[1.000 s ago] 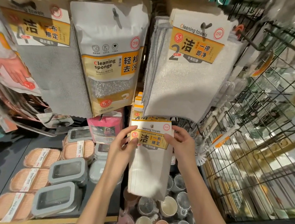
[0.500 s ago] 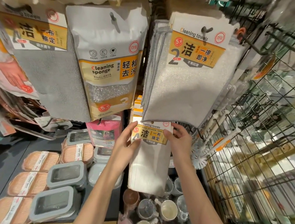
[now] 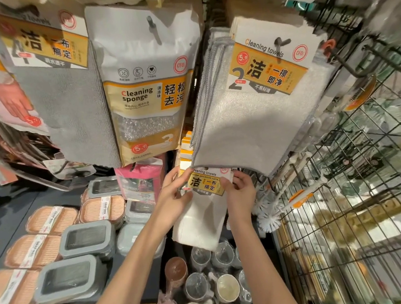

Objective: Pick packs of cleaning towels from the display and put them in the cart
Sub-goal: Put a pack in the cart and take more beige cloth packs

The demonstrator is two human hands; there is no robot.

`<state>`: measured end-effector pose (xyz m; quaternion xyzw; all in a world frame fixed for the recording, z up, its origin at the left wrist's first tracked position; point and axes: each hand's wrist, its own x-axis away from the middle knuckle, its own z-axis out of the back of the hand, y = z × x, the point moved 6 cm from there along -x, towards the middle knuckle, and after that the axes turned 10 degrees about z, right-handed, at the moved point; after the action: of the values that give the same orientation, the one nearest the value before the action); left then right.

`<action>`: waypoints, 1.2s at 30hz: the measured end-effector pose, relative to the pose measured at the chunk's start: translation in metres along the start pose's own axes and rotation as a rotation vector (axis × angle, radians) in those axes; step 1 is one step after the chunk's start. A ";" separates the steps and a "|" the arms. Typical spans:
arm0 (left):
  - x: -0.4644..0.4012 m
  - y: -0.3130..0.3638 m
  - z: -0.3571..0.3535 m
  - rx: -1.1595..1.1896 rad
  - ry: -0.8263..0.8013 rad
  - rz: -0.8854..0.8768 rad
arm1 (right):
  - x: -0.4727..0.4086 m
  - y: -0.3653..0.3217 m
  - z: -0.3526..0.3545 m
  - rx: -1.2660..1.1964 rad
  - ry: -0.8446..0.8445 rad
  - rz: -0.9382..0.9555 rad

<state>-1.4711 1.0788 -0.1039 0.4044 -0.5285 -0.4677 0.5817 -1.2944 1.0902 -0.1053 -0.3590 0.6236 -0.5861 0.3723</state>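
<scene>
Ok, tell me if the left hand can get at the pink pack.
Probably yes: the left hand holds the towel pack, but the pink pack hangs just beside it, nothing between.

Towel pack (image 3: 201, 214) below hanging towels (image 3: 256, 113); soap boxes (image 3: 54, 239) left, mugs (image 3: 214, 289) beneath.

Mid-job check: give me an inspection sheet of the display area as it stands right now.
Surface: dark shelf below the hanging rows.
Job's things: white towel pack with yellow header, top tucked under the large two-count towel pack hanging above.
Clutter: cleaning sponge bag, grey towel pack, pink packet, soap boxes, grey lidded boxes, cups, white brushes.
Hands: left hand and right hand pinch the white towel pack's header at its sides.
Cables: nothing seen.
Surroundings: black wire grid at right; cart not identifiable.
</scene>
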 end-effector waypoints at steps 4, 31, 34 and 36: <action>0.001 0.002 0.003 0.014 0.016 -0.010 | 0.004 0.002 -0.005 0.005 0.005 0.030; -0.003 0.021 -0.011 -0.086 -0.044 -0.083 | -0.012 -0.002 -0.016 0.143 0.087 0.079; -0.001 0.018 -0.003 -0.161 0.030 -0.073 | -0.014 0.000 -0.018 0.168 0.110 0.058; 0.001 0.018 0.001 -0.185 0.063 -0.090 | -0.016 0.001 -0.019 0.177 0.117 0.040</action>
<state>-1.4703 1.0820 -0.0865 0.3869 -0.4458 -0.5270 0.6115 -1.3044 1.1132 -0.1051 -0.2771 0.5971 -0.6514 0.3773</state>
